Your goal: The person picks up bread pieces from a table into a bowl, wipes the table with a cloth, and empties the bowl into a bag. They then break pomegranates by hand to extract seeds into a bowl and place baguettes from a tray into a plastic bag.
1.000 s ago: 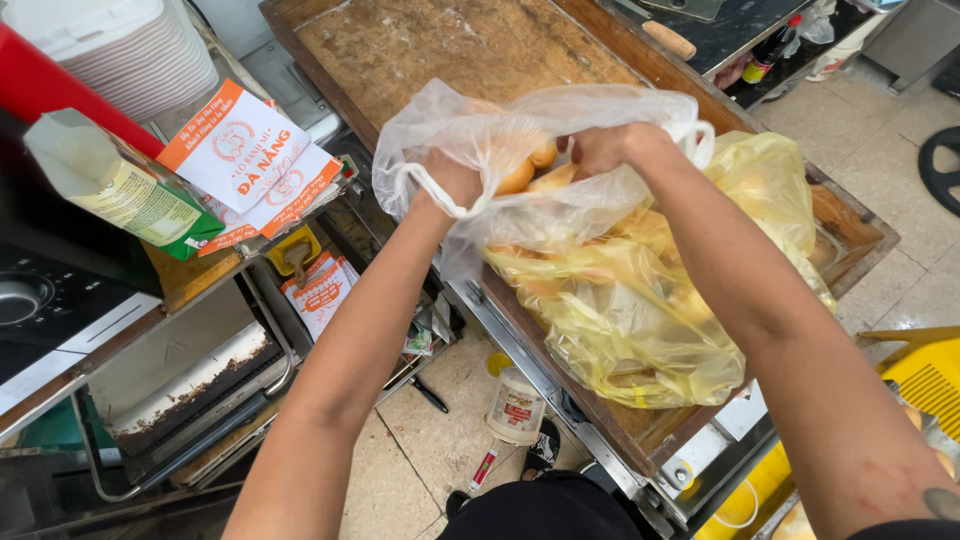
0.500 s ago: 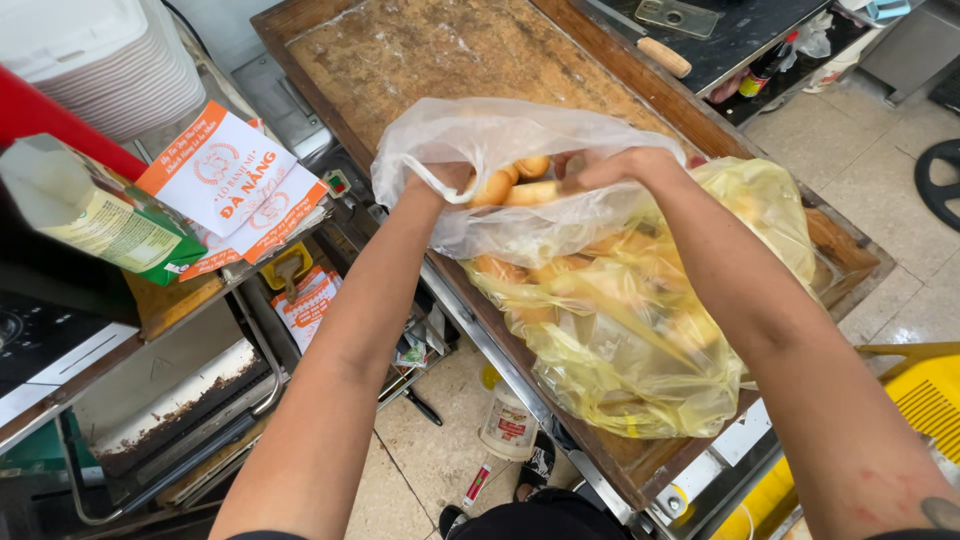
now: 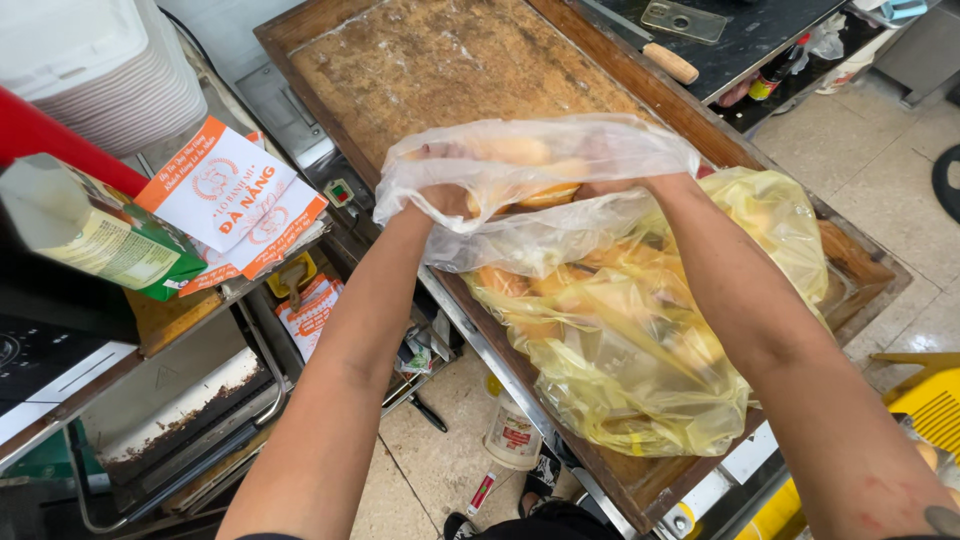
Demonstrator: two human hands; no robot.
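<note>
My left hand [image 3: 445, 200] and my right hand [image 3: 610, 185] both grip the rim of a thin clear plastic bag [image 3: 530, 190] and hold it above the tray. Golden bread rolls [image 3: 530, 165] show through the film. Under it lies a large yellow plastic bag [image 3: 650, 340] full of more rolls, resting on the near end of a long wooden tray [image 3: 440, 70] dusted with crumbs.
White and orange printed paper bags [image 3: 230, 200] and a green carton [image 3: 90, 235] sit on a shelf at left. A stack of white containers [image 3: 90, 60] stands at top left. A white bottle [image 3: 512, 432] is on the tiled floor. A yellow crate [image 3: 930, 400] is at right.
Both hands have lifted the clear bag and spread its rim wider. The view has shifted so the tray and bags sit nearer the frame's middle.
</note>
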